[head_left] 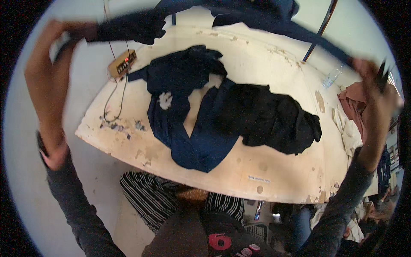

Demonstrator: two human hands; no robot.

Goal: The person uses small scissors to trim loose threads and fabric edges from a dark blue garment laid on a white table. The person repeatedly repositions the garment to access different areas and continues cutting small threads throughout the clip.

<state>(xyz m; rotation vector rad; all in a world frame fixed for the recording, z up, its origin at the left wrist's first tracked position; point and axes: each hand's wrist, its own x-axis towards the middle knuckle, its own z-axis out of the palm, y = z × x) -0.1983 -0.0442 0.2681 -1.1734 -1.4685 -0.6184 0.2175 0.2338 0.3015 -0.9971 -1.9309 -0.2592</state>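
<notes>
Both my arms are raised and spread wide, with a dark navy garment [257, 10] stretched between them above the table's far edge. My left hand [53, 64] grips one end at the upper left; it is slightly blurred. At the upper right, my right hand [374, 88] pinches the other end. A dark pointed tool [382, 77], its exact kind unclear, sticks up from that hand. The garment's top runs out of view. Below it on the table lie a crumpled navy garment [209, 145] and, overlapping it on the right, a black cloth piece [278, 120].
The worn pale table [265, 188] has chipped edges. A small brown box [122, 64] with red lights and cables sits at its left edge. A clear bottle [333, 77] stands at the far right, near pink cloth [354, 103] and cream cloth [344, 126]. Other people are partly visible lower right.
</notes>
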